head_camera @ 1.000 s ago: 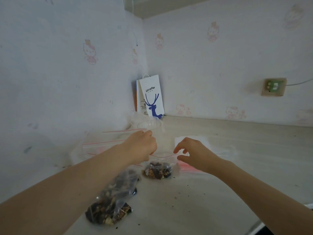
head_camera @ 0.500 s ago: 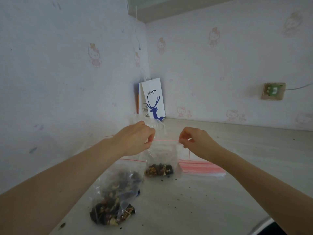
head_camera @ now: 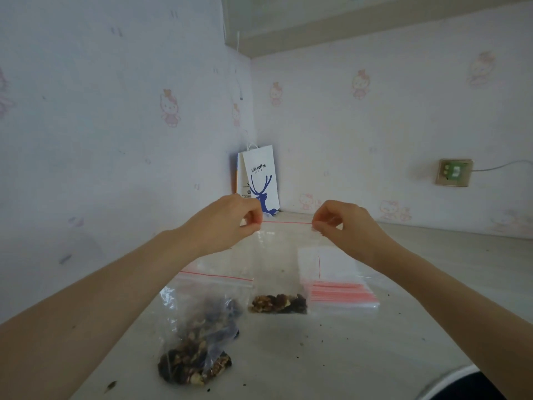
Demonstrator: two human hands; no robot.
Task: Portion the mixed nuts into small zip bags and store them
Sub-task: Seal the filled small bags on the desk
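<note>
1 zip bag pinched by left hand and right hand.

A small zip bag held upright, a little heap of nuts at its bottom

The clear bag hangs flat-on, its red zip strip pulled taut between the left hand and the right hand, each pinching a top corner; brown and dark nuts fill only its lowest part. To its left a larger clear bag lies crumpled with mixed nuts bunched at its near end. Just to its right a stack of empty zip bags lies flat, red strips fanned along the near edge
</note>
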